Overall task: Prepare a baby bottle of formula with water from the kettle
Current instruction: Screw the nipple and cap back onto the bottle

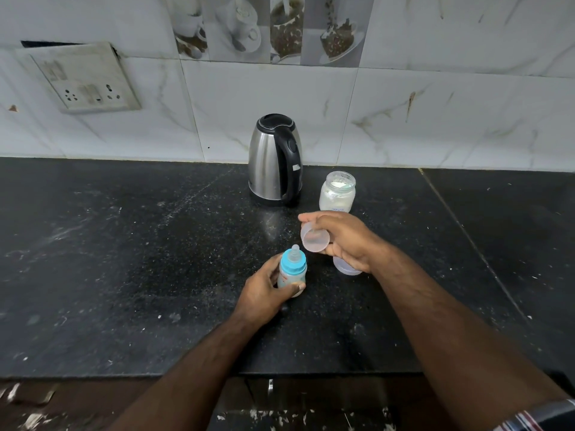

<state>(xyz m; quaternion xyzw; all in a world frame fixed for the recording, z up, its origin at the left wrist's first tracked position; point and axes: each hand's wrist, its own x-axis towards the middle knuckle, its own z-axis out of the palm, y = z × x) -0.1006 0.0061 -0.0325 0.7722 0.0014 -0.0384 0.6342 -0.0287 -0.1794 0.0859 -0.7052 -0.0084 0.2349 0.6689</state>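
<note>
A small baby bottle point(292, 270) with a blue collar and a clear teat stands on the black counter point(124, 259). My left hand point(267, 290) grips its body. My right hand point(340, 237) holds a clear plastic cap point(314, 240), tilted with its open side toward me, just right of and above the teat. A steel kettle point(275, 160) with a black handle and shut lid stands at the back by the wall. To its right is an open jar of white formula powder point(337, 192).
A clear lid point(347, 267) lies on the counter, partly hidden under my right wrist. A wall socket plate point(84, 79) hangs on the tiled wall at the upper left. The counter's front edge point(311, 373) runs below my forearms.
</note>
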